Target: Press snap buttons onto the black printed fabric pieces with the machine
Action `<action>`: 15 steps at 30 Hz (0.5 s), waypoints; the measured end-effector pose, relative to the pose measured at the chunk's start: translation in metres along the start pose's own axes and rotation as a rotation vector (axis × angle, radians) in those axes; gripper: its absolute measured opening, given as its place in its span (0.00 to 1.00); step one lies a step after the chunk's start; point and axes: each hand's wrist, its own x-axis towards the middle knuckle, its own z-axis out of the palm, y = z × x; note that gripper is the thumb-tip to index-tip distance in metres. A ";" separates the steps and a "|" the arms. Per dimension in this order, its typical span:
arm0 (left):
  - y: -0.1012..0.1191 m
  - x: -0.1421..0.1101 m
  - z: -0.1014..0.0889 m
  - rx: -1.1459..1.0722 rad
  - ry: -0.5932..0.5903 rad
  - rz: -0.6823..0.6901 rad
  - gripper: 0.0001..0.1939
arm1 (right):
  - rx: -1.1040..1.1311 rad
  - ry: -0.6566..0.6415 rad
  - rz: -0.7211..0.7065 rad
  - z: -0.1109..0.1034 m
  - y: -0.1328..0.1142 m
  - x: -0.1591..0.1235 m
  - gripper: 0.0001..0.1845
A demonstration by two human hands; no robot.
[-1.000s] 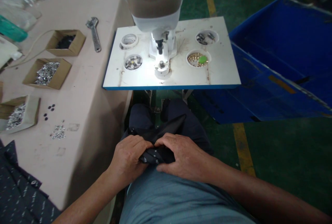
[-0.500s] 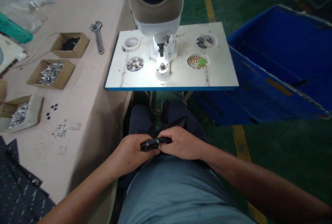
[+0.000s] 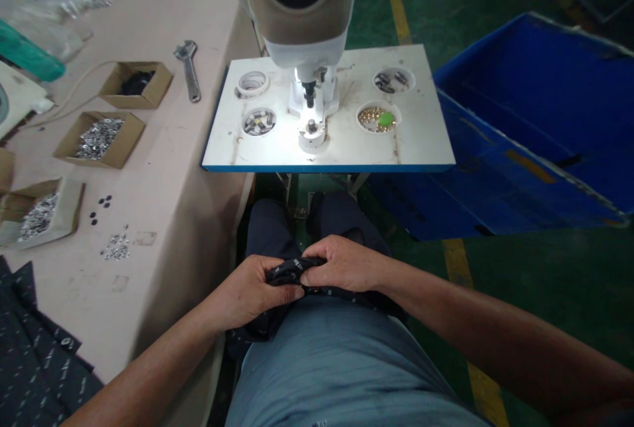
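Observation:
Over my lap, both hands grip a bunched piece of dark printed fabric (image 3: 288, 271) with small white lettering. My left hand (image 3: 250, 292) pinches its left end between thumb and fingers. Close beside it, my right hand (image 3: 344, 265) holds the right part, thumb pressed against the cloth. The rest of the fabric hangs down between my hands and my shirt, partly hidden. Beyond my knees stands a press machine (image 3: 302, 24) marked SIBORA, its punch above a small lit die (image 3: 312, 129). Neither hand touches it.
The machine's white table (image 3: 341, 150) has round cups of small parts. On the left bench are cardboard boxes (image 3: 99, 140) of metal pieces, a wrench (image 3: 189, 70), loose snaps (image 3: 117, 247) and more dark printed fabric (image 3: 39, 348). A blue bin (image 3: 495, 176) stands at the right.
The fabric between my hands has turned and bunched, showing more white lettering. More of it now shows below my hands. My right hand has shifted slightly up.

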 end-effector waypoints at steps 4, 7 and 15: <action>0.002 0.000 0.002 0.012 0.014 -0.005 0.15 | -0.062 0.026 0.015 0.001 -0.002 -0.004 0.06; -0.002 0.000 0.001 0.000 0.019 -0.024 0.16 | -0.056 0.015 0.016 0.001 0.001 -0.002 0.06; 0.008 0.014 0.010 -0.023 0.106 -0.169 0.19 | -0.297 0.027 0.031 -0.004 -0.019 -0.019 0.03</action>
